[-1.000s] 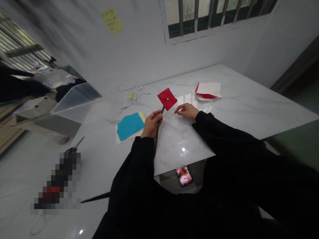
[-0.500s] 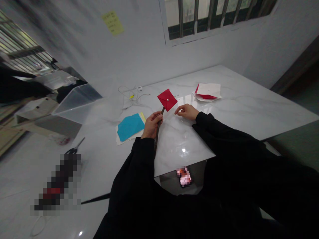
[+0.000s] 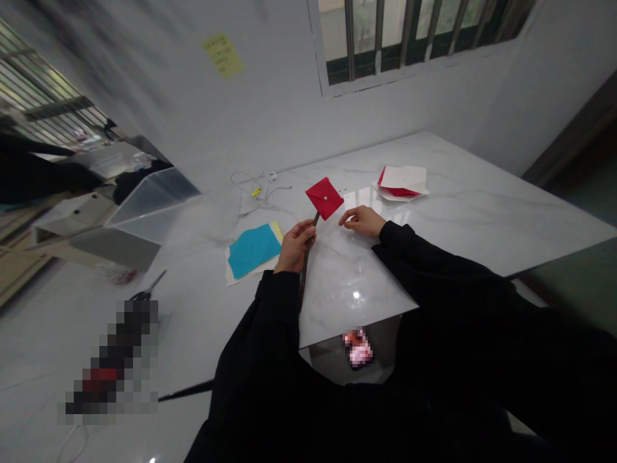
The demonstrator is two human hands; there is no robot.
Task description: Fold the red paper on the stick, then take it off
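My left hand (image 3: 295,245) is wrapped round a thin dark stick (image 3: 303,273) that slants up to a folded red paper square (image 3: 324,198) pinned at its top by a small metal pin. The stick's lower end runs down along my black sleeve. My right hand (image 3: 362,220) rests on the white marble table (image 3: 457,212) just right of the red square, its fingers curled together with the tips near the paper's lower edge. Whether those fingers hold anything is too small to make out.
Blue and yellow paper sheets (image 3: 253,249) lie left of my left hand. A pile of red and white paper (image 3: 401,181) sits behind my right hand. White cables (image 3: 255,190), a clear plastic box (image 3: 152,202) and scissors (image 3: 146,289) lie to the left.
Only the head camera has shifted slightly. Both hands, the stick and the red paper square keep the same pose.
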